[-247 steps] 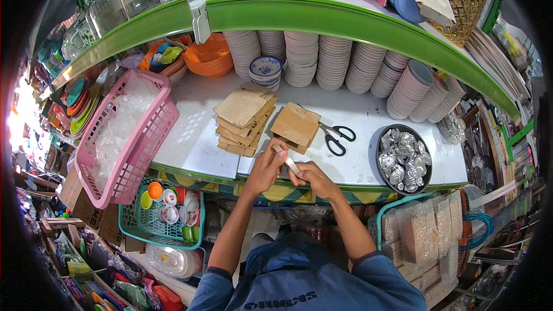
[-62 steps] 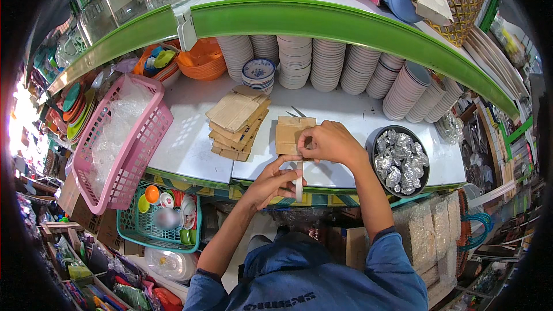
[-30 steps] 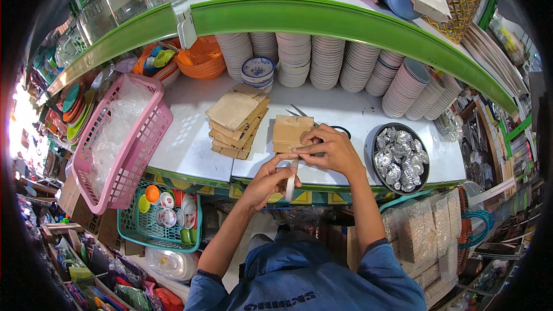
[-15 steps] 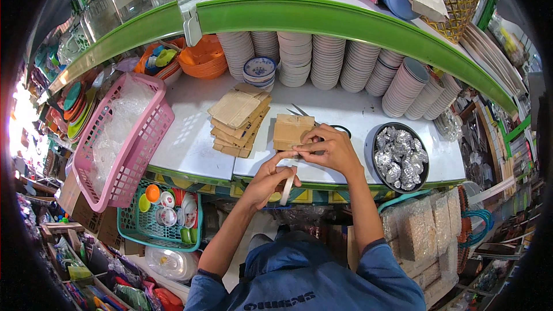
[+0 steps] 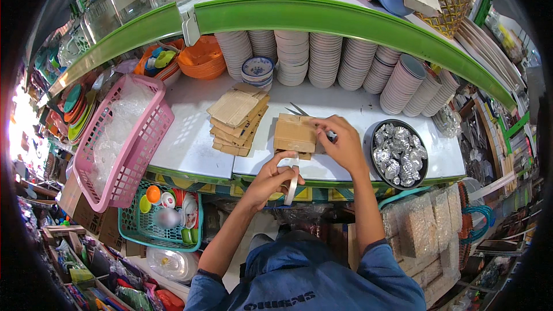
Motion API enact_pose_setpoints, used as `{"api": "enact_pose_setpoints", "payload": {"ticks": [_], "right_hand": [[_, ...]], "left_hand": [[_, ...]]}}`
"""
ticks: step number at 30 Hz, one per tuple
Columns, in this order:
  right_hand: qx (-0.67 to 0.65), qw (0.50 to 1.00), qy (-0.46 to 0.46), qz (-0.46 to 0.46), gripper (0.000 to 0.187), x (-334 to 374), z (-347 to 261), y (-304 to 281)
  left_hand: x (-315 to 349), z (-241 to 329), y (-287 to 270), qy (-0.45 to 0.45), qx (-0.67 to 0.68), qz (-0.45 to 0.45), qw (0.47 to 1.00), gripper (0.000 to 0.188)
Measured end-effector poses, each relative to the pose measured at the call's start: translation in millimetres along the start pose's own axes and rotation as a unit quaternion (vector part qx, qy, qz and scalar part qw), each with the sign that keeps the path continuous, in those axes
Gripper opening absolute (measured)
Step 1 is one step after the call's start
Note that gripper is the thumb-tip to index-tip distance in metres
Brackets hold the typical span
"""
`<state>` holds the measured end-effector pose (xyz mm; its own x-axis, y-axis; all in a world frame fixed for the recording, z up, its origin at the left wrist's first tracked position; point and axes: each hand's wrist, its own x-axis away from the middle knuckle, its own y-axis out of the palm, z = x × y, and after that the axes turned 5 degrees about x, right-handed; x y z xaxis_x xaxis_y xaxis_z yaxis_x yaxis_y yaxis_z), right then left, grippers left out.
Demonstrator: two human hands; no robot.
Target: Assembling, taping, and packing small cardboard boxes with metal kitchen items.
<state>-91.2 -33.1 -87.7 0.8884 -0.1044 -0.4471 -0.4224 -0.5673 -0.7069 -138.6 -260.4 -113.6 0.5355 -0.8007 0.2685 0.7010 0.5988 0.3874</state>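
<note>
Scissors [image 5: 299,109] part-hidden bhnd cardbd [image 5: 294,132] & R hand [image 5: 343,143].

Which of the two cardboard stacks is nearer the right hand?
The smaller stack, with scissors blades showing behind it; the right hand is at its right edge. The larger, fanned stack lies farther left.

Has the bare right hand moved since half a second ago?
Yes: judged against the round black bowl on the white counter, the right hand has shifted rightward, nearer the bowl, and farther from the body.
</note>
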Motion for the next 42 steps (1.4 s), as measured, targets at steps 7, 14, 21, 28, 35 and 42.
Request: {"api": "enact_pose_setpoints", "payload": {"ticks": [7,14,21,28,35,42], "right_hand": [[0.249,0.954,0.155,-0.058,0.033,20,16,-4],[0.221,0.942,0.205,-0.148,0.054,6,9,-19],[0.015,0.94,0.275,-0.199,0.052,9,39,-31],[-0.137,0.924,0.198,-0.296,0.046,5,36,-59],[-0.244,0.825,0.164,-0.483,0.042,-5,34,-93],[-0.225,0.798,0.186,-0.528,0.034,-4,42,-101]], "left_hand": [[1,2,3,0.004,-0.013,0.002,1.0,0.046],[1,-1,3,0.013,-0.014,0.009,1.0,0.048],[2,-1,1,0.01,-0.009,0.008,1.0,0.05],[4,-1,0,0.008,-0.007,0.012,1.0,0.051],[7,3,-1,-0.002,0.004,0.012,1.0,0.053],[6,2,1,0.011,0.005,0.02,1.0,0.052]]}}
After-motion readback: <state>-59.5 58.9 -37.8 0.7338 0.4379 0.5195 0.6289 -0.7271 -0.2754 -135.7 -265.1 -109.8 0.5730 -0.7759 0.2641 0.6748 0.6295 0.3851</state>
